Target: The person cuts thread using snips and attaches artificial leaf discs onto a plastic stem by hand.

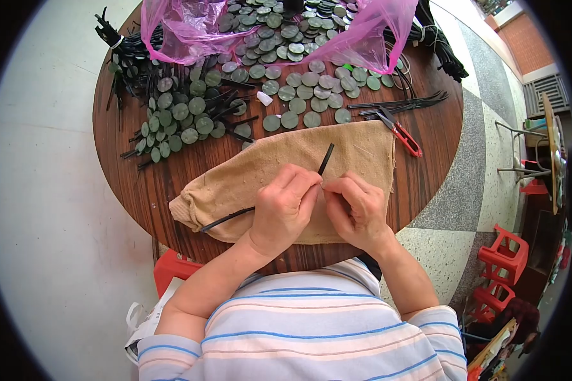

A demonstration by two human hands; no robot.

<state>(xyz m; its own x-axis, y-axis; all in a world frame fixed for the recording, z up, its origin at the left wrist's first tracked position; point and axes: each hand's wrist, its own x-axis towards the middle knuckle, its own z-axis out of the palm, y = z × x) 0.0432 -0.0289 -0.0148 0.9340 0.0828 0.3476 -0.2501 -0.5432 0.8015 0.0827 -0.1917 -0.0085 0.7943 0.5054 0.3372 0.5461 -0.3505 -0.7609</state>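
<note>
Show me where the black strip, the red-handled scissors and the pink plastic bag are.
Black strip (326,159): head view, on its free end above the fingers.
Red-handled scissors (401,133): head view, on the red handle.
Pink plastic bag (187,32): head view, on its crumpled left part.

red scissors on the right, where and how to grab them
Best grip is probably the red handles, from above and the right: they lie flat, angled toward the person's right, with the cloth to their left. The blades point away toward the black strips.
</note>
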